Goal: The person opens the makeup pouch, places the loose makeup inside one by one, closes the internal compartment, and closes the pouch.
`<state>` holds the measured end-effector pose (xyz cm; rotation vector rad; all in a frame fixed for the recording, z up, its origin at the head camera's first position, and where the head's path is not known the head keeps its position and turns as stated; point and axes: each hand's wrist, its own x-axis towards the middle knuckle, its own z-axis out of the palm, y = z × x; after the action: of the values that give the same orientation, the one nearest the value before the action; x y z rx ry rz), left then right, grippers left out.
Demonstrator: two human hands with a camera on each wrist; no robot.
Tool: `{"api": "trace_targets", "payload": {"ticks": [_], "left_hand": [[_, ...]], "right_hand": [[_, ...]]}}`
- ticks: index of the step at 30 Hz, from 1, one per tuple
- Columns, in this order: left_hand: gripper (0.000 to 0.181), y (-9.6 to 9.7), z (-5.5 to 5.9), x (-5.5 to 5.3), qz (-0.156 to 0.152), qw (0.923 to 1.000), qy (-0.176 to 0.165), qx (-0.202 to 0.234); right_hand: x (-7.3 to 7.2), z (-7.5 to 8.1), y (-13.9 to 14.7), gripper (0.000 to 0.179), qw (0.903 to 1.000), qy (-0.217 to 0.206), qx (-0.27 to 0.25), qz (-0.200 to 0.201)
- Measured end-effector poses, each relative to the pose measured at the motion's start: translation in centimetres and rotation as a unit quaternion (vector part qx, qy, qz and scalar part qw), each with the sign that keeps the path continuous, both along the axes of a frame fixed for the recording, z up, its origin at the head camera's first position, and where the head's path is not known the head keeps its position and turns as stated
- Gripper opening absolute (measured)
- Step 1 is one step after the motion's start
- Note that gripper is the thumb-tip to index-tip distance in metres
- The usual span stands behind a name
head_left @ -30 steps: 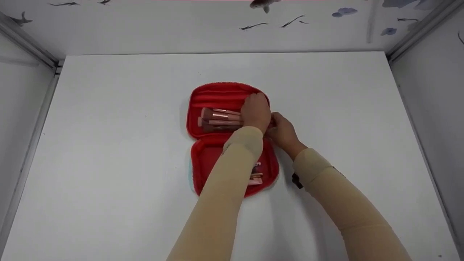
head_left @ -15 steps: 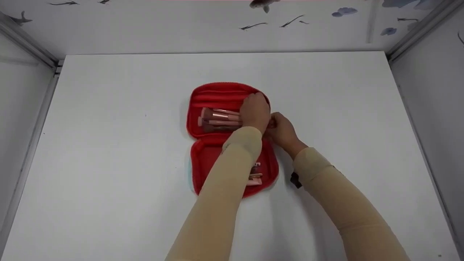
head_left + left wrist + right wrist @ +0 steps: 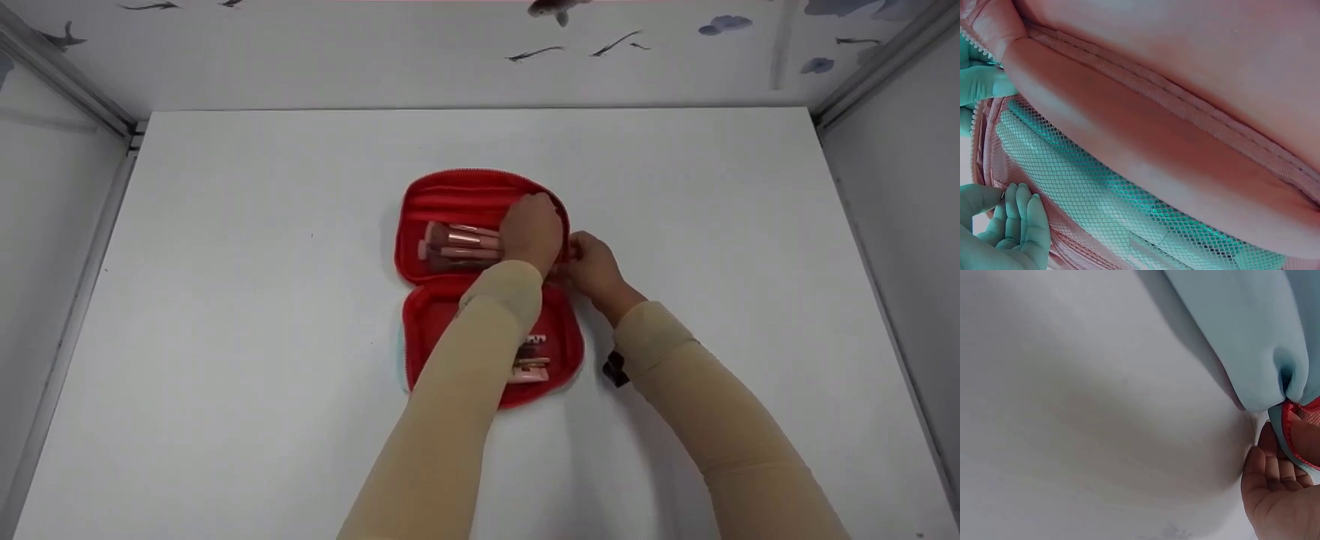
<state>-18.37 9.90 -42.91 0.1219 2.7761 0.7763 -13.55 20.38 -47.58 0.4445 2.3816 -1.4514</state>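
An unzipped red-lined pouch (image 3: 442, 311) lies spread on the table, with a pale blue outside (image 3: 1241, 332). Pink makeup brushes (image 3: 463, 241) sit in its far half behind a mesh panel (image 3: 1061, 152). Over their handle ends is my left hand (image 3: 532, 231); thumb and fingertips pinch what looks like a small zipper pull at the mesh pocket's edge, mostly hidden by the fingers. My right hand (image 3: 595, 271) grips the pouch's right rim near the fold, thumb inside and fingers outside. Small cosmetic items (image 3: 531, 367) lie in the near half, partly behind the left sleeve.
The white tabletop (image 3: 247, 300) surrounds the pouch. A white back wall (image 3: 375, 60) with painted fish and side panels enclose it. A small black object (image 3: 616, 369) shows beneath the right sleeve cuff.
The head view has shifted slightly. My left hand sits a touch further left on the pouch, so more of its right rim shows between the hands. Both grips stay the same.
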Motion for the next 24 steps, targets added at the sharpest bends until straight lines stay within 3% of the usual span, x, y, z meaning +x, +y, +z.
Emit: {"api": "trace_targets", "payload": {"ticks": [24], "left_hand": [[0.024,-0.5,1.0,0.1,0.033,0.9990,0.009,-0.028]], "right_hand": [[0.3,0.5,-0.1,0.019,0.9999,0.013,0.008,-0.001]]}}
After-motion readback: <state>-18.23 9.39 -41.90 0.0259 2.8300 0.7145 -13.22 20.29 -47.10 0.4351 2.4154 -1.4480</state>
